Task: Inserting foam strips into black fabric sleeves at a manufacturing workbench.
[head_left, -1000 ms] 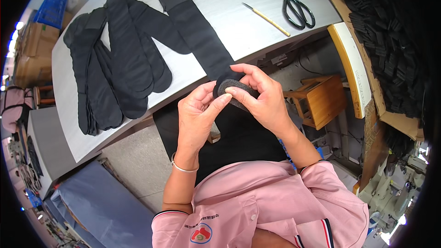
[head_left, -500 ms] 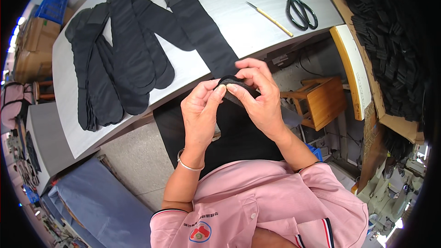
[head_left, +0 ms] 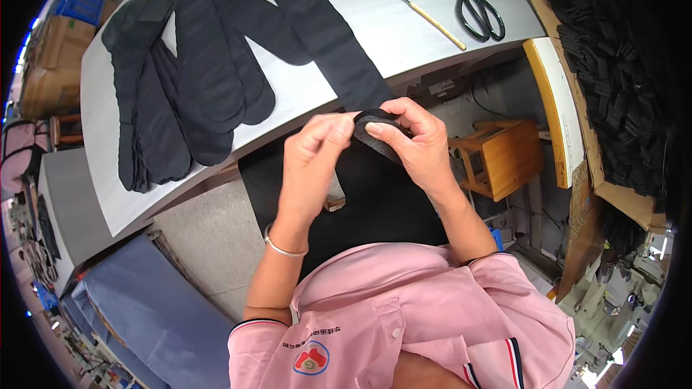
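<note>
A long black sock (head_left: 344, 50) runs from the table over its front edge toward me, and its near end (head_left: 378, 138) is bunched up between my hands. My right hand (head_left: 422, 140) grips that end, thumb pressed on top and fingers curled behind. At the left edge of the same end, my left hand (head_left: 313, 151) is closed in a pinch, its fingertips against the fabric; whether a thread is also between them is too small to tell. More black socks (head_left: 209, 65) lie in overlapping layers on the table's left side.
On the grey-white table (head_left: 288, 101) lie a thin wooden-handled pointed tool (head_left: 436, 23) and black-handled scissors (head_left: 479, 14). A carton (head_left: 613, 198) of black pieces stands at the right. Below are a wooden stool (head_left: 504, 158) and, at left, a blue cloth-covered block (head_left: 155, 317).
My left hand has drawn a little leftward, its thumb leaving the top of the sock end. The right thumb now lies flatter across the fabric. The whole view has shifted slightly.
</note>
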{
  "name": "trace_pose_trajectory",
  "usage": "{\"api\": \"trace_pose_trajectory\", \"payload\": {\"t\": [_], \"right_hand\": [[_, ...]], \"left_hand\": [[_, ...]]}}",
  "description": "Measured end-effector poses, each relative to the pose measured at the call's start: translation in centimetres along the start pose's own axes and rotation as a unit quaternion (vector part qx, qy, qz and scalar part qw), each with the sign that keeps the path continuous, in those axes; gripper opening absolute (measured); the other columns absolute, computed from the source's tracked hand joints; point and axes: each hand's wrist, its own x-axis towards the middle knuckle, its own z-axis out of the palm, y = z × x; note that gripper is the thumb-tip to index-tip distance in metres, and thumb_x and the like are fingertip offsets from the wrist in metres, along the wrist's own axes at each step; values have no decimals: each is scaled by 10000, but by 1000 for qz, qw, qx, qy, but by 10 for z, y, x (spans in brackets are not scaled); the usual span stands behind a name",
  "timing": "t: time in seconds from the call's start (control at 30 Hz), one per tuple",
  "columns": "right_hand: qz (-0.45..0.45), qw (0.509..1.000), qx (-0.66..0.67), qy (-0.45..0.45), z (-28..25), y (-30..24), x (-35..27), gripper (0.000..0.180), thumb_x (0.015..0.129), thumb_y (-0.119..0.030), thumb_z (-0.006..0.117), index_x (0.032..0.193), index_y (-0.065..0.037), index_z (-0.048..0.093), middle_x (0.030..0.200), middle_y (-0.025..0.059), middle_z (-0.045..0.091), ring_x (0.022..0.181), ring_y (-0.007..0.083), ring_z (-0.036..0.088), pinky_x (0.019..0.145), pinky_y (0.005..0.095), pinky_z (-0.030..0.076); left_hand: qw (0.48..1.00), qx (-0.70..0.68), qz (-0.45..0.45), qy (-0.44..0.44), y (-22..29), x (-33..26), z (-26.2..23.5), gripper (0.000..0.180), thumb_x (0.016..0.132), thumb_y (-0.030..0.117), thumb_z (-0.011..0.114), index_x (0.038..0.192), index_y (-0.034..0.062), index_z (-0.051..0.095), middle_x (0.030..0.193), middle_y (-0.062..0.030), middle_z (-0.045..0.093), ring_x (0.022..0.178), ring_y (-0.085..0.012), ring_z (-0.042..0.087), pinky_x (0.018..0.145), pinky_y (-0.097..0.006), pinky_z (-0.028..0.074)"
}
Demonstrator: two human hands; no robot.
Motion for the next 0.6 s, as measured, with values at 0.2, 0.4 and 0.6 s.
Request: {"api": "trace_pose_trajectory", "payload": {"t": [0.2, 0.4, 0.6], "right_hand": [[-54, 996, -6, -70, -17, -3, 3, 183, 841, -42, 762, 984, 15, 663, 868, 11, 645, 812, 63, 602, 711, 226, 491], [-114, 986, -84, -82, -22, -4, 4, 226, 795, -43, 788, 971, 21, 661, 887, 48, 640, 807, 105, 622, 711, 244, 496], [-98, 992, -78, 10, -18, -1, 0, 395, 714, -84, 861, 999, -4, 600, 982, 55, 566, 716, 99, 572, 650, 249, 475]], "left_hand": [[974, -145, -133, -110, -2, 15, -13, 178, 984, 188, 635, 1023, 18, 673, 911, -17, 682, 781, -80, 613, 721, -228, 509], [935, -235, -204, -172, -11, 14, -11, 171, 953, 162, 683, 1067, 37, 665, 959, -24, 695, 848, -89, 649, 727, -238, 538], [927, -241, -236, -166, -10, 12, -5, 184, 956, 119, 665, 1114, 30, 637, 974, -19, 684, 857, -93, 657, 754, -250, 570]]}}
